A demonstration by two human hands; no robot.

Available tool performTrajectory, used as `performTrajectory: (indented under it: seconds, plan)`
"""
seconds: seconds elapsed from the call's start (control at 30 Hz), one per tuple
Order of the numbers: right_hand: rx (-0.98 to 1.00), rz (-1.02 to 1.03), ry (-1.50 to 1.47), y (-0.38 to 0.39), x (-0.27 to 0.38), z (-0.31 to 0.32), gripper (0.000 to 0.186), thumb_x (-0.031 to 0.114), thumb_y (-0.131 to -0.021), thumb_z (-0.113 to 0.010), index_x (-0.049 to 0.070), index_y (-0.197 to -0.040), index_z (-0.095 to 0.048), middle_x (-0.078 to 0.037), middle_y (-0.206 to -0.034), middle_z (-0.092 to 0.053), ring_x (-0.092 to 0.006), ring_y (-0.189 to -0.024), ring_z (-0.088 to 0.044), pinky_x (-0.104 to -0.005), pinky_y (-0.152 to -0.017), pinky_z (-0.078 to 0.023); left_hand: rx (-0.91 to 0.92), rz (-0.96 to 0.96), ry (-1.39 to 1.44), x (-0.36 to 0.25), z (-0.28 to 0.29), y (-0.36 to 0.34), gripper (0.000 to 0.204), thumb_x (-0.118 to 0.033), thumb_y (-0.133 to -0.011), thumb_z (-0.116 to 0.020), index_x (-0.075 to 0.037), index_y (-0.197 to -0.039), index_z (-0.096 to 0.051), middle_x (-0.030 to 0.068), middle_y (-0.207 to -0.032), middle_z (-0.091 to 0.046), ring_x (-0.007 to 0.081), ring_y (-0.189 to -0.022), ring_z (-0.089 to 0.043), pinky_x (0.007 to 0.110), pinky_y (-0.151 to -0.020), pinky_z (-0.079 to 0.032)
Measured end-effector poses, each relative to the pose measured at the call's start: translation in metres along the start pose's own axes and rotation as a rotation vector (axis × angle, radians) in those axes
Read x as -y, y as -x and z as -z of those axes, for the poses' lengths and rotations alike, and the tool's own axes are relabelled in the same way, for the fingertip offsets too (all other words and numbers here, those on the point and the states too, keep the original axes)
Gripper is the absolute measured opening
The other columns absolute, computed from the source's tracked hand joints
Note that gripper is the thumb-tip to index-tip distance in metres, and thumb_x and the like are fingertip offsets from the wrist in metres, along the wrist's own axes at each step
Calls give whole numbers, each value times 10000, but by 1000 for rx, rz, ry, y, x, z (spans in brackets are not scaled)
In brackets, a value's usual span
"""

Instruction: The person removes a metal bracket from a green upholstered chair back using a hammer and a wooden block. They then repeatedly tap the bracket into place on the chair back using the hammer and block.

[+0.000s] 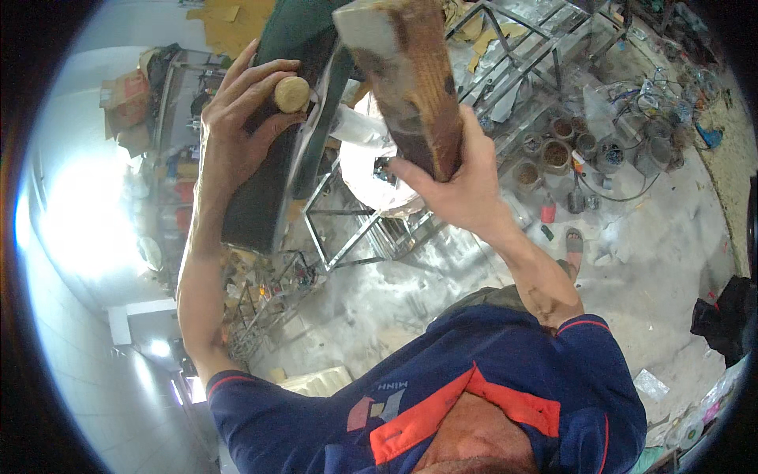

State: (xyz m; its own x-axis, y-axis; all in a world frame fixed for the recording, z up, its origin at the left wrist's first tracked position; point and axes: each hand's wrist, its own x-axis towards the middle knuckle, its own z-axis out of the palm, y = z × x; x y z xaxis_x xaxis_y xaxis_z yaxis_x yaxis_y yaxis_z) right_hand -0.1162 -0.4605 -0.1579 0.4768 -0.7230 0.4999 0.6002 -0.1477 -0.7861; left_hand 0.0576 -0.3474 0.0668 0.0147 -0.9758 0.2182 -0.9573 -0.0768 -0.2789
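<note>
My left hand [237, 118] is closed around a round-ended wooden handle [292, 94]; the rest of that tool is hidden behind my fingers. It rests at the face of a large dark green padded-looking piece [264, 193], which stands tilted with a pale strip along its edge. My right hand [466, 178] grips a thick, worn wooden block [414, 83] by its lower end, thumb on the near side. The block is raised to the right of the green piece, apart from the wooden handle. Below them shows a white round surface [371, 186], partly covered.
Metal square-tube frames [339, 245] stand under and behind the work. Several tubs of small parts [555, 154] sit on the floor at right, near a red bottle [548, 208] and loose hoses. Cluttered shelving [170, 110] lines the left. A sandalled foot [574, 246] shows at right.
</note>
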Motion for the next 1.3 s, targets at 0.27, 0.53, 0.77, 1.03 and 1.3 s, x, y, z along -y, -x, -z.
performTrajectory:
  seconds: [0.27,0.53,0.77,1.03,1.3]
  plan:
    - [-3,-343,-121,20,-22,22,554,118,-817,-879,-23,-1247,-559,-143,-1062,-747,-178,-973,-704,-363,-872,-560,23,66,-63,-36,3,-4,483,-72,-763,-875,-39,-1227,-745,138,-1268,-736,312,-1254,-670,440,-1048,-538]
    - [163,-469,-229,33,-19,37,584,-12,-860,-810,-11,-1364,-516,-103,-1147,-677,-148,-973,-681,-322,-849,-569,-128,166,480,-98,-40,32,655,12,-698,-860,-83,-1322,-685,166,-1369,-646,367,-1238,-664,453,-988,-606]
    - [214,-422,-476,-2,15,20,570,-84,-842,-765,-31,-1348,-508,-189,-1278,-674,-211,-997,-726,-349,-807,-610,-193,224,532,-106,-74,42,582,-87,-725,-876,-39,-1274,-688,113,-1342,-688,398,-1331,-581,484,-1088,-506]
    - [128,-589,-396,-18,27,17,535,-64,-851,-804,-12,-1309,-534,-144,-1234,-693,-179,-1062,-706,-321,-906,-596,-338,381,546,-118,-89,36,596,-34,-708,-882,-72,-1273,-696,121,-1351,-682,395,-1350,-576,478,-1075,-521]
    - [166,-494,-211,-35,44,6,618,-49,-778,-884,3,-1293,-547,-96,-1164,-704,-158,-1066,-700,-314,-919,-581,-828,499,554,-128,-131,37,562,-113,-712,-950,-86,-1189,-654,137,-1238,-654,360,-1239,-612,444,-1016,-539]
